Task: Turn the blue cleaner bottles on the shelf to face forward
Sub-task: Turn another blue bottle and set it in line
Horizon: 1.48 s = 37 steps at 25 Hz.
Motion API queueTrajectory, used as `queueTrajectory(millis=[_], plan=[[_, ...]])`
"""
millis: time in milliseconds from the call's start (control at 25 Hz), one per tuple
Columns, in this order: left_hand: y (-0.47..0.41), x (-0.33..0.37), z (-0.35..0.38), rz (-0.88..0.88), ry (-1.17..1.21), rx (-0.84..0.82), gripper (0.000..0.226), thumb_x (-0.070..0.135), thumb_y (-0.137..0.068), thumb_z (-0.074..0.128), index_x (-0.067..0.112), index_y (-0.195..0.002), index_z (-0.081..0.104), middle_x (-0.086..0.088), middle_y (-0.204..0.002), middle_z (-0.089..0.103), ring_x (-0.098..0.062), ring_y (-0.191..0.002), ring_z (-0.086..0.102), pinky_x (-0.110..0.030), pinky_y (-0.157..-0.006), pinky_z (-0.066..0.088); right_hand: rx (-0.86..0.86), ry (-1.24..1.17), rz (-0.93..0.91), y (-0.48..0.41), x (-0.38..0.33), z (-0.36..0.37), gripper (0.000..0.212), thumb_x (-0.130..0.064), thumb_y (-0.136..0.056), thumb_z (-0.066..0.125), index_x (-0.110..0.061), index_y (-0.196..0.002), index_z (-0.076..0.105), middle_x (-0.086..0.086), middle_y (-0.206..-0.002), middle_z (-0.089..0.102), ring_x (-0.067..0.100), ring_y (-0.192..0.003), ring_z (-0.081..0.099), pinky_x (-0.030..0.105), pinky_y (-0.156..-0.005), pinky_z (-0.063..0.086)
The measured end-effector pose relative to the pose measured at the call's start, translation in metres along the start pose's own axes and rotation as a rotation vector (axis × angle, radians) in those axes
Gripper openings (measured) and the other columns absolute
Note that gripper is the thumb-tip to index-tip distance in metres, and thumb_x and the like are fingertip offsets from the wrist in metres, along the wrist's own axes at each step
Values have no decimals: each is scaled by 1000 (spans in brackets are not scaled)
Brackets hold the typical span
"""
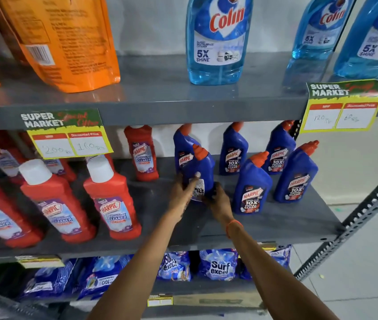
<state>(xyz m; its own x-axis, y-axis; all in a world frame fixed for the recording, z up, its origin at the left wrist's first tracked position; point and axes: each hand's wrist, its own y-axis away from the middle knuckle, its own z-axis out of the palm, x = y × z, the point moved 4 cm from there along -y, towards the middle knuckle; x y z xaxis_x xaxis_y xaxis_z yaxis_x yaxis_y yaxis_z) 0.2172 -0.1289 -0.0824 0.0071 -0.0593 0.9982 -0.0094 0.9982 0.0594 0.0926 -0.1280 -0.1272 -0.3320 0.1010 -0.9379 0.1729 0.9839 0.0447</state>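
Several dark blue cleaner bottles with orange caps stand on the right half of the grey middle shelf (275,218). Both my hands grip one front bottle (203,167) low on its body; its back label with small print faces me. My left hand (182,192) wraps its left side and my right hand (219,199) its right side. Directly behind it stands another blue bottle (183,148), partly hidden. The others show their front labels: two at the front right (252,188) (297,179) and two at the back (233,153) (279,151).
Red bathroom cleaner bottles (111,199) fill the left of the same shelf. Light blue glass cleaner bottles (218,40) and orange pouches (68,42) stand on the shelf above. Yellow price tags (340,112) hang from its edge. Detergent packets (218,266) lie below. A metal upright (354,218) borders the right.
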Motion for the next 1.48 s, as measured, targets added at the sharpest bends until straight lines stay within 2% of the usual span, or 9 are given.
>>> queueTrajectory(millis=[120,320,560,680,760,1000,1240,1360,1480], plan=[[7,7,9,146,-186,127,75,45,-63,80,19,-125,46,-3,-118,66,-17,-103,64,-38,-89,54,63,-82,-82,20,-12,2,37,-13,-81,64,-12,-115,49,6,-103,60,22,-94,58,38,-81,48],[9,35,9,280,-267,256,90,56,-49,82,20,-121,42,-3,-101,68,-19,-86,67,-35,-75,56,151,-82,-302,35,-21,1,34,-8,-74,67,-28,-88,44,11,-90,58,24,-78,55,29,-67,47],[-2,46,-19,239,-23,-90,34,26,-69,79,23,-98,60,-2,-98,70,-15,-91,68,-28,-77,55,3,-241,-295,36,-18,-8,34,-18,-82,69,-22,-111,51,15,-110,66,25,-99,67,42,-83,59],[-3,40,-27,177,2,-159,33,14,-72,75,18,-102,60,-1,-99,71,-18,-93,69,-29,-76,55,-83,-280,-275,33,-14,-9,36,-14,-85,65,-25,-116,50,14,-117,65,23,-104,66,37,-86,57],[0,39,-27,212,-10,-83,34,12,-71,77,12,-101,61,-4,-96,72,-17,-88,70,-29,-74,55,-102,-262,-252,31,-11,-8,48,-10,-87,61,-23,-129,42,15,-128,58,18,-110,62,30,-90,55],[15,36,-18,265,-107,151,25,28,-67,81,21,-75,59,-10,-84,73,-24,-80,71,-40,-72,58,-21,143,-252,34,-21,12,129,-38,-55,86,-4,-146,2,20,-145,32,32,-134,33,50,-111,34],[15,37,-22,144,-59,-189,25,16,-74,76,17,-97,65,-5,-98,70,-21,-98,66,-36,-90,54,-159,-167,-257,35,-24,-14,56,-21,-54,71,-25,-105,49,0,-88,62,17,-76,59,19,-65,52],[2,26,-27,58,-59,-337,49,11,-75,74,20,-119,54,-4,-119,64,-18,-113,59,-33,-97,49,-346,-186,-191,35,-27,-19,30,-12,-60,67,-23,-86,56,-1,-72,59,10,-65,53,18,-58,48],[-1,20,-26,67,5,-331,48,-2,-74,71,20,-113,56,-4,-111,66,-17,-105,63,-26,-86,54,-384,-126,-144,28,-26,-17,31,-2,-65,68,-18,-87,55,0,-74,58,12,-68,53,17,-60,48]])
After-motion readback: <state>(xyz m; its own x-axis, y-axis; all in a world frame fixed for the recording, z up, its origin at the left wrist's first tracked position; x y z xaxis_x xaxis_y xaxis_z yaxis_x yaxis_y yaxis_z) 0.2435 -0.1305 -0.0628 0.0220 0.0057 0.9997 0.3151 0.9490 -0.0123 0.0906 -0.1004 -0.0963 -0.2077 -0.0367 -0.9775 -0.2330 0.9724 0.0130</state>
